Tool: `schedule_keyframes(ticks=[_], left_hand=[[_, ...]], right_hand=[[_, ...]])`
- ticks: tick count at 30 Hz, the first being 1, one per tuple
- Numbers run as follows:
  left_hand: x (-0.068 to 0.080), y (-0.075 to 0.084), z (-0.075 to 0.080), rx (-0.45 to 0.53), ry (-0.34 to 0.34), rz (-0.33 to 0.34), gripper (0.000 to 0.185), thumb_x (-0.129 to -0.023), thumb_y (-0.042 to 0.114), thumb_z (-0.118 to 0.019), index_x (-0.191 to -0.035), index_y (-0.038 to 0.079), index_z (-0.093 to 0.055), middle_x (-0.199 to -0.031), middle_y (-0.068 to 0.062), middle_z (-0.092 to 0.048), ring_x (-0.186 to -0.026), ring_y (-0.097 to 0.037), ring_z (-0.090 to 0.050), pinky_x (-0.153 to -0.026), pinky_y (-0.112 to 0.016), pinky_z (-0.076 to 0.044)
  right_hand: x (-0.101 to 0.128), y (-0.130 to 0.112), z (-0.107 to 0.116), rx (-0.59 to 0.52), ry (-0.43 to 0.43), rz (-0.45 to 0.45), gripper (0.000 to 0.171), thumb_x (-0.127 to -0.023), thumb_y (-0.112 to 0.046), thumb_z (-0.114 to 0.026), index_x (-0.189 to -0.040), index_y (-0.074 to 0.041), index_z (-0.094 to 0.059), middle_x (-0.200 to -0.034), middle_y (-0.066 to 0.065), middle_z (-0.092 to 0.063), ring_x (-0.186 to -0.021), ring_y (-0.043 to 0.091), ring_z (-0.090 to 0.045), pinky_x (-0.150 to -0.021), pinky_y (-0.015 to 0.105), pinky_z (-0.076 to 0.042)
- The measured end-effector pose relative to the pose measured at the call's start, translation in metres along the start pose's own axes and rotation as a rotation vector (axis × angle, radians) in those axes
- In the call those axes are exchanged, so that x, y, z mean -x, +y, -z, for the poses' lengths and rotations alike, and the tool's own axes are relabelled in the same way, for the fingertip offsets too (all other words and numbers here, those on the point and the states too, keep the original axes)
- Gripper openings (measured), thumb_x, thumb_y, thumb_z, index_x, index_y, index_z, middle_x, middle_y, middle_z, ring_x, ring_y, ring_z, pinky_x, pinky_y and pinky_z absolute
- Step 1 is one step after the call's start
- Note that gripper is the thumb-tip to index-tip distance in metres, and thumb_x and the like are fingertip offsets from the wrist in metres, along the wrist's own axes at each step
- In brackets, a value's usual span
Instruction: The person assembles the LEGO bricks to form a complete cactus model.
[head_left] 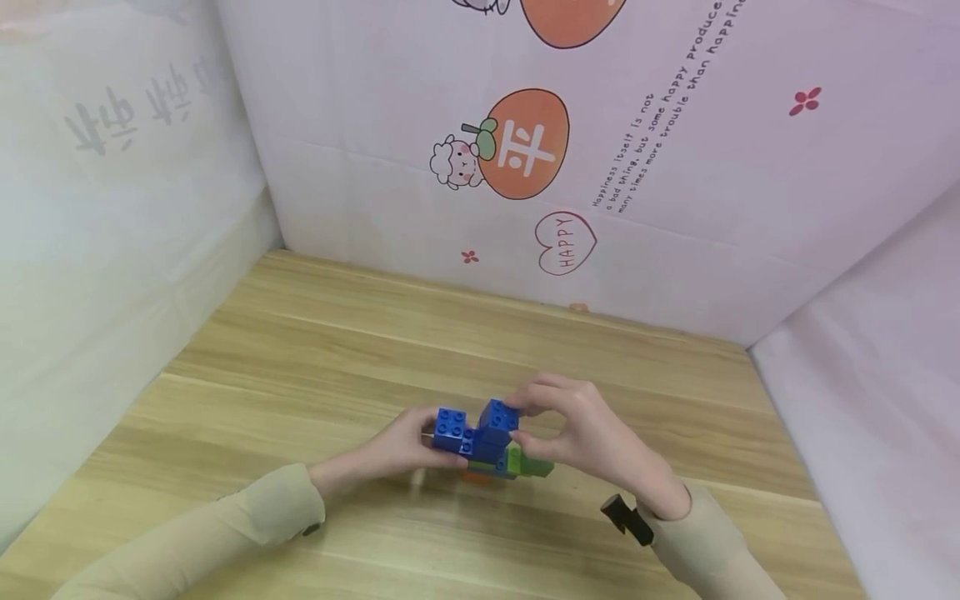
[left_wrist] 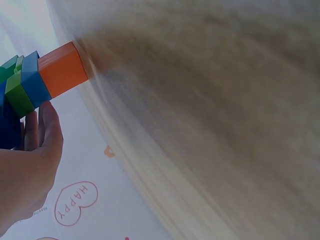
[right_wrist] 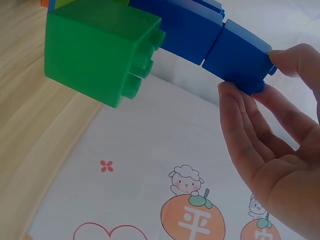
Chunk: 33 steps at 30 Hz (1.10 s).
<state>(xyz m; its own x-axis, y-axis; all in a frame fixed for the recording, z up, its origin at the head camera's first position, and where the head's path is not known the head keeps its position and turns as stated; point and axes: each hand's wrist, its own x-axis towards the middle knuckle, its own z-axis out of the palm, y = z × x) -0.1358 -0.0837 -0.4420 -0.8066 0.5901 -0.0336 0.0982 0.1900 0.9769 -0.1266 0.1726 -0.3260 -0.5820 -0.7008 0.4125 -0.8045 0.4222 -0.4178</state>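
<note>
A small structure of toy building bricks is held over the table between both hands. My left hand [head_left: 397,446] grips its left side, fingers behind and thumb in front, beside a studded blue brick [head_left: 450,423]. Thumb and fingertips of my right hand [head_left: 588,425] pinch another blue brick [right_wrist: 235,55] at the structure's upper right; it sits against a further blue brick [right_wrist: 182,27]. A green brick [right_wrist: 95,50] juts out on the right with its studs sideways. At the bottom, an orange brick [left_wrist: 64,69] adjoins a lighter blue brick [left_wrist: 34,75] and a lime-green one [left_wrist: 20,95].
The wood-grain table [head_left: 360,333] is enclosed by a printed white backdrop [head_left: 375,167] behind and white sheets at the left [head_left: 127,208] and right [head_left: 862,400]. A black strap piece [head_left: 628,520] hangs by the right sleeve.
</note>
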Motion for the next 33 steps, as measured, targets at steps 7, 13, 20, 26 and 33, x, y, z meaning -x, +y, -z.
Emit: schedule_keyframes(ticks=[7,13,20,26,33], left_hand=[[0.000,0.001,-0.001,0.009,0.001,0.002,0.048,-0.081,0.016,-0.081,-0.124,0.002,-0.062,-0.120,-0.017,-0.070,-0.113,-0.030,-0.067,-0.095,-0.027,-0.058],[0.000,0.003,-0.001,0.005,0.000,0.005,0.047,-0.081,0.015,-0.081,-0.123,0.002,-0.062,-0.120,-0.018,-0.070,-0.113,-0.031,-0.067,-0.094,-0.027,-0.059],[-0.001,0.001,-0.001,-0.010,-0.001,0.001,0.047,-0.081,0.016,-0.081,-0.122,0.003,-0.063,-0.120,-0.017,-0.070,-0.113,-0.031,-0.067,-0.094,-0.027,-0.059],[-0.001,0.000,-0.001,-0.021,0.000,-0.001,0.045,-0.081,0.016,-0.081,-0.121,0.003,-0.064,-0.118,-0.016,-0.071,-0.112,-0.029,-0.067,-0.093,-0.026,-0.059],[-0.001,0.001,-0.002,-0.037,0.007,-0.002,0.043,-0.082,0.017,-0.080,-0.120,0.003,-0.064,-0.116,-0.014,-0.072,-0.110,-0.027,-0.068,-0.093,-0.026,-0.058]], right_hand=[[-0.005,-0.003,0.004,0.009,-0.058,-0.022,0.025,-0.074,-0.002,-0.079,-0.097,-0.008,-0.071,-0.095,0.001,-0.072,-0.084,0.011,-0.069,-0.077,0.021,-0.061],[-0.011,-0.007,0.009,0.017,-0.129,-0.052,0.021,-0.075,-0.005,-0.078,-0.093,-0.010,-0.069,-0.095,-0.001,-0.071,-0.085,0.009,-0.068,-0.077,0.021,-0.061],[-0.013,-0.009,0.012,0.044,-0.176,-0.046,0.019,-0.076,-0.006,-0.077,-0.091,-0.011,-0.067,-0.094,-0.002,-0.070,-0.085,0.008,-0.067,-0.077,0.021,-0.060],[-0.007,-0.009,0.009,0.057,-0.146,-0.036,0.020,-0.080,-0.008,-0.077,-0.094,-0.010,-0.063,-0.098,-0.001,-0.069,-0.090,0.009,-0.069,-0.081,0.019,-0.060],[-0.002,-0.009,0.004,0.036,-0.108,-0.001,0.024,-0.083,-0.010,-0.079,-0.100,-0.009,-0.061,-0.097,-0.001,-0.068,-0.092,0.010,-0.069,-0.079,0.016,-0.060]])
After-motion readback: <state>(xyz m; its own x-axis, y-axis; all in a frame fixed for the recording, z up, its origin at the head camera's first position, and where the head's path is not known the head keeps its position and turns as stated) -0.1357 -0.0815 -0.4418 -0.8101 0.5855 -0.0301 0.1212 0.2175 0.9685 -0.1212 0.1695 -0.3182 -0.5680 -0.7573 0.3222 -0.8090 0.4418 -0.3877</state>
